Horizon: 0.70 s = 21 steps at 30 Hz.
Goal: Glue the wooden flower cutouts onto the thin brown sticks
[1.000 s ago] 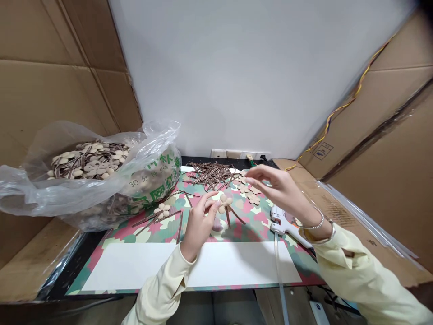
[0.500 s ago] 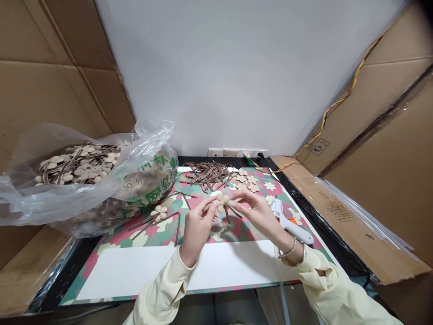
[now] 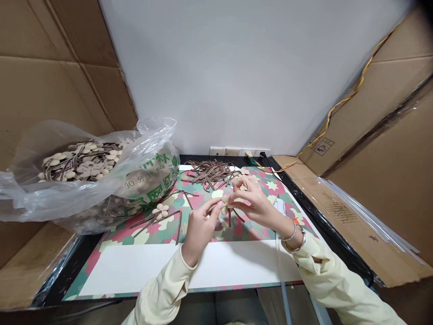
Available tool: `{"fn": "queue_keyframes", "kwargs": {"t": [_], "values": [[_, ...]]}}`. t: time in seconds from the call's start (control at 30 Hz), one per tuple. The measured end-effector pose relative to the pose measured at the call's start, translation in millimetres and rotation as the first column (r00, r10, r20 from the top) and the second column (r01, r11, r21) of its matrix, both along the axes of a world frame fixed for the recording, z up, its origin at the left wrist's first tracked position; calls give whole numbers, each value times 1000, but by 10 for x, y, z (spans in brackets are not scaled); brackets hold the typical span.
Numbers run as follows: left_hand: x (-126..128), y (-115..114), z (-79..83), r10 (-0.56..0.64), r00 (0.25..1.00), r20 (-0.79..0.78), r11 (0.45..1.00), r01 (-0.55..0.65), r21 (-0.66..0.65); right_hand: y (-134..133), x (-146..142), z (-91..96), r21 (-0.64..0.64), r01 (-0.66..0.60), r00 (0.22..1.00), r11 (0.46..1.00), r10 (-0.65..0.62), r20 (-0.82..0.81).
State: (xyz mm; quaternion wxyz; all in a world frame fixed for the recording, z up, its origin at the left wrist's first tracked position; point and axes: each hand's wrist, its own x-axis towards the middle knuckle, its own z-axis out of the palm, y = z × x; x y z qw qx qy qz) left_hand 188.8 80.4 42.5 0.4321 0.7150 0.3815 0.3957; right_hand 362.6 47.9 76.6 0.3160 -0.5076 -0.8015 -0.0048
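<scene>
Pinching one flower [image 3: 224, 206] with left hand [image 3: 200, 229] and right hand [image 3: 253, 204]; probably done with those in the bag [image 3: 152, 180], not with loose ribbons [image 3: 210, 173].

A plastic bag [image 3: 150, 183] sits left of the left hand [image 3: 199, 227], ribbon strips [image 3: 212, 172] beyond, a glue gun [image 3: 279, 206] right of the right hand [image 3: 256, 203].

On the clear plastic bag [image 3: 111, 192], the number 30 [image 3: 129, 184] is read, followed by the characters 分钟 and a further blurred one. Below, larger green characters [image 3: 154, 194] are noted, of which 网红 can be made out; those above are cut by folds. On the right cardboard wall [image 3: 379, 131], a framed hand pictogram [image 3: 323, 146] is seen. Faint printed lines [image 3: 338, 210] on the lower cardboard flap [image 3: 358, 228] cannot be deciphered.
</scene>
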Motion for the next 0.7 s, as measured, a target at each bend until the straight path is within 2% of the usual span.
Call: {"fn": "queue_keyframes", "kwargs": {"t": [0.37, 0.57, 0.7], "values": [[4, -1, -11, 0, 1000, 9, 1000, 0, -20, 20, -18, 35, -13, -40, 995, 999, 41, 89], [11, -8, -5, 7, 1000, 26, 1000, -7, -30, 17, 10, 12, -29, -86, 995, 996, 87, 39], [6, -7, -9, 22, 999, 28, 999, -20, -42, -1, 37, 10, -18, -67, 997, 998, 67, 30]]}}
